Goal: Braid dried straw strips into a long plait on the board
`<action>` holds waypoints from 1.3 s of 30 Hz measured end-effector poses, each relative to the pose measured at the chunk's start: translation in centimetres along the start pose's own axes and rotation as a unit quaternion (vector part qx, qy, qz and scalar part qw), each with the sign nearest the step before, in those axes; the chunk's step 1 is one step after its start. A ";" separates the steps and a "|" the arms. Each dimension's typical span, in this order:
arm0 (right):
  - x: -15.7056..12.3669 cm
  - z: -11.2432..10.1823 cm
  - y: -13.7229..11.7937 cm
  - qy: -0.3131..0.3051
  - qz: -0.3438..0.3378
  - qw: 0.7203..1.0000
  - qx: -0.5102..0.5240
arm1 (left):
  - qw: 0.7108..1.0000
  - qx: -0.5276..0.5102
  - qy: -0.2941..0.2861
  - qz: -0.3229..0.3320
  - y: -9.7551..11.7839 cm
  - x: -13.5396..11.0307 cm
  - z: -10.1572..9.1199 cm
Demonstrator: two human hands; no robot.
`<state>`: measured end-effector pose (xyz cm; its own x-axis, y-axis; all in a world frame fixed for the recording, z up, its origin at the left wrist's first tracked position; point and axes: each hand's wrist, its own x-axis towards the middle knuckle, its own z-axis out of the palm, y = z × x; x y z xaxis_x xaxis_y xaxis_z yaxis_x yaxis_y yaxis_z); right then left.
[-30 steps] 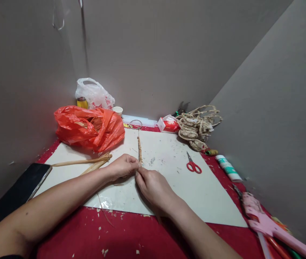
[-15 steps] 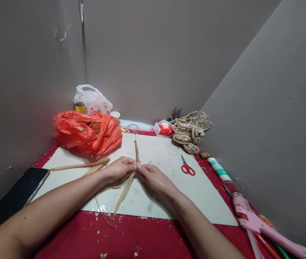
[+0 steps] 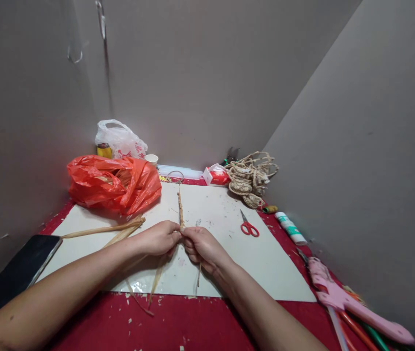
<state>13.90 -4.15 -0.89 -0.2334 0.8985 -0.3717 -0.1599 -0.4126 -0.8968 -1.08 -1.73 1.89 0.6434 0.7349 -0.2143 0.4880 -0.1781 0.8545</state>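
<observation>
My left hand (image 3: 160, 238) and my right hand (image 3: 200, 246) meet over a white mat (image 3: 276, 263) and both pinch the near end of a thin twisted straw cord (image 3: 180, 209). The cord runs away from me to a small wire ring (image 3: 175, 176). Loose pale straw strips (image 3: 155, 280) hang from my fingers toward the mat's near edge. More dry straw stalks (image 3: 105, 229) lie to the left of my left hand.
A red plastic bag (image 3: 114, 184), a white bag (image 3: 120, 139) and a paper cup (image 3: 151, 159) sit at the back left. Red scissors (image 3: 247, 226), a jute rope bundle (image 3: 249, 176), a glue tube (image 3: 290, 227) and a pink glue gun (image 3: 346, 302) lie right. A phone (image 3: 13, 275) lies left.
The view has drifted, so everything sits a little lower and further left. My hands stayed together on the cord, and loose straw strips now trail from under them toward me.
</observation>
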 end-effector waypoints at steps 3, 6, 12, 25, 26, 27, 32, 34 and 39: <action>0.0 0.1 0.3 -0.008 0.012 0.999 0.035 | 0.998 -0.052 -0.016 -0.036 0.0 -0.1 1.3; -0.1 0.3 0.4 0.006 0.000 0.998 0.060 | 0.994 -0.108 -0.011 -0.031 -0.2 0.0 2.4; -0.4 0.2 0.0 -0.019 0.012 0.996 0.085 | 0.997 -0.067 0.022 -0.044 0.0 0.3 0.4; -0.3 -1.7 -1.3 -0.108 0.008 0.992 -0.056 | 0.980 -0.188 0.072 0.006 -1.2 1.8 1.0; -0.3 -1.8 -1.4 -0.097 -0.014 0.990 -0.102 | 0.982 -0.179 0.067 0.003 -1.1 1.7 0.9; -0.3 -1.9 -1.4 -0.082 -0.042 0.984 -0.154 | 0.983 -0.175 0.059 0.002 -1.0 1.7 0.8; -0.3 -1.8 -1.6 -0.024 -0.152 0.922 -0.356 | 0.975 -0.218 0.027 -0.028 -1.1 1.7 0.6; -0.4 -1.9 -1.7 -0.026 -0.148 0.916 -0.371 | 0.967 -0.248 0.010 -0.054 -1.3 1.6 0.5; -0.6 -2.6 -2.2 -0.028 -0.151 0.916 -0.371 | 0.954 -0.292 -0.010 -0.067 -1.5 1.6 0.2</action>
<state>16.86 -3.37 0.69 -0.3383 0.9372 -0.0851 0.4651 0.0879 -0.8809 -0.65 -0.48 0.21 0.6128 0.7115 -0.3440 0.1587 0.3156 0.9355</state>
